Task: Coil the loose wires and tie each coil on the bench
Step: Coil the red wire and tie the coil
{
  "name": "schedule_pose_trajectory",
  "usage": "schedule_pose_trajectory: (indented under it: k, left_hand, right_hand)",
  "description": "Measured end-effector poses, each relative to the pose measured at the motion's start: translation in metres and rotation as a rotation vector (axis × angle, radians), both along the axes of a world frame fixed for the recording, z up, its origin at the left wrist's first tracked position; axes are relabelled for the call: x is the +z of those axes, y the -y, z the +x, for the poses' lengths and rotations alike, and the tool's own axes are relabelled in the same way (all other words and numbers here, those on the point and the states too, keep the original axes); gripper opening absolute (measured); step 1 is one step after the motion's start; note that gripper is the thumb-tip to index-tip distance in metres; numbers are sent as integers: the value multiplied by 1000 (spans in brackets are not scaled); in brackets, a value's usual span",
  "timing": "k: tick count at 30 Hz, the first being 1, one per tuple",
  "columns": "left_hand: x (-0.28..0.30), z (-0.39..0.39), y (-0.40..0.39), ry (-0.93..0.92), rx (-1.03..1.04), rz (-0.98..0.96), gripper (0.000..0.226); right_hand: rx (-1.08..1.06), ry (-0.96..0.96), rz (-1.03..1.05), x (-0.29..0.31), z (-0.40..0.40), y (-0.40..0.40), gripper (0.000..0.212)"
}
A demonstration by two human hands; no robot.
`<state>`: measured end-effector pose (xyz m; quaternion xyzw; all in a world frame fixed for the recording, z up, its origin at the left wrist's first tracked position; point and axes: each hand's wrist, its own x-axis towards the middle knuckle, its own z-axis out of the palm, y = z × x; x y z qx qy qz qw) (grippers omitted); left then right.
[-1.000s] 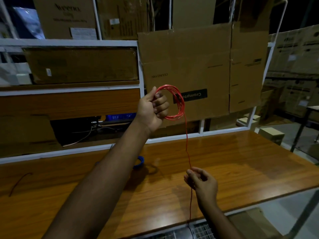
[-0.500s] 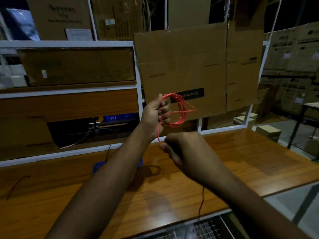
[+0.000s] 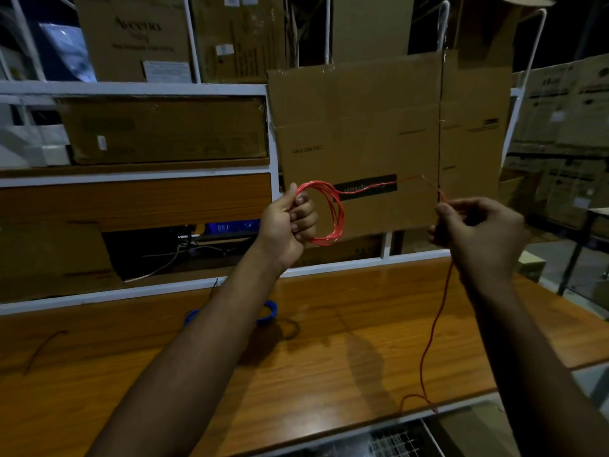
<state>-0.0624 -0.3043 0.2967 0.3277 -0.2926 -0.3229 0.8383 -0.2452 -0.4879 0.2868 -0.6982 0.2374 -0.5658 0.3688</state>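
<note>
The left hand [image 3: 290,222] is raised above the wooden bench [image 3: 329,351], fingers curled round one side of a red wire coil [image 3: 329,209]. The coil consists of several loops held roughly upright, its open ring facing the camera; the thumb lies along the top of the bundle.

From the top of the coil a single strand of the red wire [image 3: 369,188] runs to the right, nearly level, to the right hand [image 3: 478,232]. The right hand is held at about the same height, well apart from the left, and pinches the strand between thumb and fingertips. Below that pinch the free length of wire [image 3: 435,324] hangs down in front of the bench, and its end curls in a small hook at the near edge [image 3: 417,399].

On the bench surface, partly hidden behind the left forearm, lies a blue wire coil [image 3: 268,311]. A thin dark wire [image 3: 44,347] lies loose at the far left of the bench, and a short black wire [image 3: 214,286] stands near the rear rail.

Behind the bench a white metal frame [image 3: 131,178] carries shelves with cardboard boxes. A flattened cardboard sheet [image 3: 362,133] hangs directly behind both hands – its printing is upside down. Further cartons [image 3: 566,133] are stacked at the right.
</note>
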Motion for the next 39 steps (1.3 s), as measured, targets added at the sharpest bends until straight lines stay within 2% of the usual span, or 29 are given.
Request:
schedule_pose_trajectory:
  k: [3,8,13,16,20,23,24,26,29,32,35,39]
  left_hand:
    - [1,1,-1,0,-9,-10,39]
    - [4,-1,0,26,-11,-10,39]
    - [7,-2,3,42,-7,-4,40]
    - [7,-2,5,47,10,5,41]
    - [5,-4,11,43,26,19,41]
    - [1,-9,15,43,31,51,40]
    - [-1,-11,17,54,28,69,39]
    - [-5,-16,20,88,12,110,39]
    - [-9,-24,21,184,9,177,40]
    - [-9,-32,20,257,17,228,37]
    - [-5,-35,18,237,-47,225,35]
    - [-4,-31,15,174,-146,242,38]
  right_hand:
    - [-52,-136,11,-25,6,13,16]
    - [-233,-370,-119,-60,8,17,13]
    - [-242,-666,-243,-73,3,-2,19]
    - [-98,-840,-298,-68,-3,-23,19]
    - [355,-1036,-388,-49,-7,-51,17]
    - [777,-904,-367,-22,-12,-68,21]
    - [853,-837,-357,-13,-13,-71,22]
    - [865,-735,-346,2,-8,-75,22]
    - [671,-577,-349,13,10,-71,22]
    - [361,-402,-439,21,27,-60,17]
    - [166,-356,-573,29,38,-50,14]
    - [63,-356,-716,33,49,-40,15]
